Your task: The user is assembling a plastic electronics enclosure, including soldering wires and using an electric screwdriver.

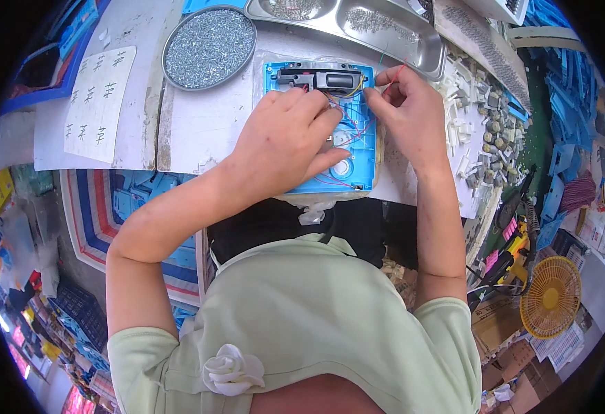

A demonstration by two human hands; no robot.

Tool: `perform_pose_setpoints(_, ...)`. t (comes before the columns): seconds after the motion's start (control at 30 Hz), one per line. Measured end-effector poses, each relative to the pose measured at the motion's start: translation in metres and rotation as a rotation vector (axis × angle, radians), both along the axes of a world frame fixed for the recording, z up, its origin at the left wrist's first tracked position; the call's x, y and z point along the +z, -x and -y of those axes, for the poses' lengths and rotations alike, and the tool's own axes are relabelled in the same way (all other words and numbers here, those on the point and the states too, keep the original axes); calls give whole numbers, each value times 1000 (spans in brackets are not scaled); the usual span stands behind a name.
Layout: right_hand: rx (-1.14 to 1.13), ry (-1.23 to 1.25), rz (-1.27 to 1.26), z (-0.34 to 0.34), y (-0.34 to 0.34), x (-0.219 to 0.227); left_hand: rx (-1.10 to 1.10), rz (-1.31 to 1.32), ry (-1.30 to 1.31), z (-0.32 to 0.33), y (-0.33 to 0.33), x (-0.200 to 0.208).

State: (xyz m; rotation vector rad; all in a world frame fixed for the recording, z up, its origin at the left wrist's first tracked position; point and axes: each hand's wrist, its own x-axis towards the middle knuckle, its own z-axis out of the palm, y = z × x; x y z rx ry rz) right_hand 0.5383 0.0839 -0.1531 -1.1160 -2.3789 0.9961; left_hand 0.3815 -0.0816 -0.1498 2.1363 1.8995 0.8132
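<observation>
1. As the head view shows, a bright-blue rectangular plastic casing (366,146) lies open near the wearer's edge of a white tabletop (195,131), apparently for easy reach.
2. The left hand (282,138), fingers curled, touches its black-and-grey plastic mechanism (337,81), seemingly steadying it; any grip is hidden.
3. The right hand (411,110), thumb near bent fingers, meets a thin red wire (397,74); one cannot tell whether it is pinched.

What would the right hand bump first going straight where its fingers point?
The right hand would probably meet the black part in the blue case; depth is unclear, so perhaps the yellow wire first.
</observation>
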Motion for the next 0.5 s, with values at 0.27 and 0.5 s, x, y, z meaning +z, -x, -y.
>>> perform_pose_setpoints(0.27, -64, 207, -128, 0, -8, -5, -28, -63, -106, -10, 3, -3)
perform_pose_setpoints(0.5, -75, 334, -315, 15, -26, 12, -163, -190, 24, -9, 20, 4)
